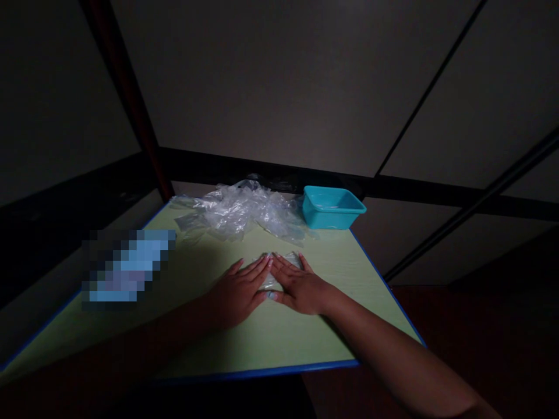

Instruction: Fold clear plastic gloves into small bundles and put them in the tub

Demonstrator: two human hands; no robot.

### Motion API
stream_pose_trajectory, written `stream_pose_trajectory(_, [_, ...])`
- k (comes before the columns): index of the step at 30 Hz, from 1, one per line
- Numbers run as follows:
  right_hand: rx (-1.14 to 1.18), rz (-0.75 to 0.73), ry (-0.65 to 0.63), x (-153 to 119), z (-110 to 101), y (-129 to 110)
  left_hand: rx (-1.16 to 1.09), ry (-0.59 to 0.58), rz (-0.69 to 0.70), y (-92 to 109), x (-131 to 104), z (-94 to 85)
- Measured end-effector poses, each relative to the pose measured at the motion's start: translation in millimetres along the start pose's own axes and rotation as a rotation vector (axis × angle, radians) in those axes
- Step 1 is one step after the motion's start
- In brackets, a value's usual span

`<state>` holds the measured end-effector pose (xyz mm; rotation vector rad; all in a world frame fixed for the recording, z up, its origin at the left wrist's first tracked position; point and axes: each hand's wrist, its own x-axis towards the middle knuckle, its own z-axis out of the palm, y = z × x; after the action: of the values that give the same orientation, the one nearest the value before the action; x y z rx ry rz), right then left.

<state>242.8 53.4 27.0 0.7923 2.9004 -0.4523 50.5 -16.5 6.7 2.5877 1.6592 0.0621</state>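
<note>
A small clear plastic bag (269,281) lies flat on the table under my two hands, which cover much of it. My left hand (239,291) rests palm down on its left part, fingers stretched out. From the other side my right hand (301,284) presses on the bag, also flat with fingers extended. The fingertips of both hands meet near the bag's far edge, and the thumbs come together nearer to me. Beyond the hands sits a loose heap of crumpled clear plastic bags (236,210).
The pale green table (279,343) has a blue edge. A turquoise plastic basin (334,216) stands at its far right corner. At the left lies a blurred-out bluish item (135,265). A wall of large panels (271,87) rises behind the table.
</note>
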Motion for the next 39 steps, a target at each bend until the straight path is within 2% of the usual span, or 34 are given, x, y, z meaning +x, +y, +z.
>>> stream_pose_trajectory(7, [-0.012, 0.214, -0.032, -7.5, -10.1, 15.7, -0.053, -0.017, 0.121, -17.1, -6.7, -1.4])
stream_pose_trajectory(11, [-0.063, 0.322, 0.032, -6.5, -9.7, 27.0, -0.101, -0.024, 0.184, -25.3, -7.7, -1.2])
stream_pose_trajectory(13, [-0.097, 0.318, 0.127, -4.3, -8.9, 27.4, -0.125, -0.026, 0.208, -28.5, -8.4, 0.1])
stream_pose_trajectory(16, [-0.108, 0.186, 0.2, -0.5, -7.4, 17.8, -0.154, -0.014, 0.219, -30.4, -9.5, 1.2])
stream_pose_trajectory(19, [-0.058, 0.017, 0.122, 2.3, -3.7, 1.9, -0.171, 0.009, 0.199, -28.5, -10.1, -1.3])
stream_pose_trajectory(22, [-0.035, -0.038, 0.063, 2.2, 2.8, -7.3, -0.19, 0.016, 0.169, -24.3, -10.2, -6.2])
stream_pose_trajectory(25, [-0.073, -0.001, 0.074, -0.7, 9.8, -1.5, -0.223, 0.039, 0.177, -20.8, -10.5, -9.7])
stream_pose_trajectory(30, [-0.159, 0.079, 0.082, -3.3, 17.8, 28.9, -0.228, 0.077, 0.186, -20.1, -12.0, -12.0])
stream_pose_trajectory(33, [-0.185, 0.184, 0.095, -2.9, 18.9, 43.0, -0.24, 0.056, 0.177, -18.7, -13.0, -13.3])
stream_pose_trajectory(36, [-0.184, 0.269, 0.078, -2.7, 17.9, 48.8, -0.229, 0.047, 0.166, -16.8, -13.2, -13.8])
stream_pose_trajectory(39, [-0.175, 0.296, 0.061, -2.0, 17.4, 49.6, -0.215, 0.103, 0.208, -19.3, -12.6, -14.1])
